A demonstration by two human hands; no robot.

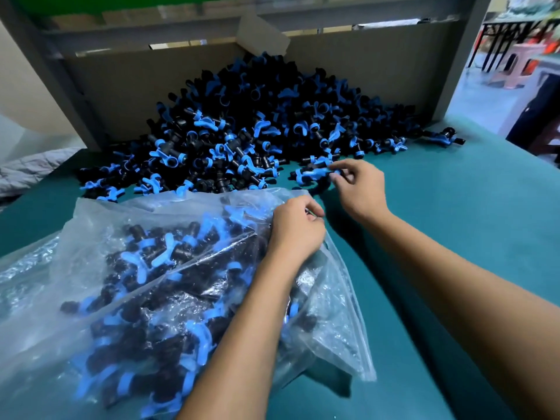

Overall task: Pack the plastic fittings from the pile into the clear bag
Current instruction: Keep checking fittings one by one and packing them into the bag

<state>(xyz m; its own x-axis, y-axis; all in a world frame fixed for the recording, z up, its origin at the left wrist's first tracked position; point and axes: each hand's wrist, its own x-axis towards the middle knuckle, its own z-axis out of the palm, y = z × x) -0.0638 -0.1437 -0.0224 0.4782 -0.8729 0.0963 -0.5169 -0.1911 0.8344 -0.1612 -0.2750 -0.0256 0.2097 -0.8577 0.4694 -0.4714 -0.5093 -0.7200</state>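
Your right hand [359, 189] has its fingers [339, 172] curled round a blue-and-black fitting [313, 174] at the pile's near edge, while your left hand [297, 228] pinches the rim of the clear bag [100, 225], fingers bent tight on the plastic. The bag lies on the green desk [454, 213], already holding many fittings; the pile [257, 125] heaps against the cardboard wall [121, 83] behind

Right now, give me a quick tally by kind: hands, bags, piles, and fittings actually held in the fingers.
Hands: 2, left hand gripping the clear bag's edge, right hand at the pile's near edge
Clear bag: 1
Pile: 1
Fitting pinched: 1
Total: 5
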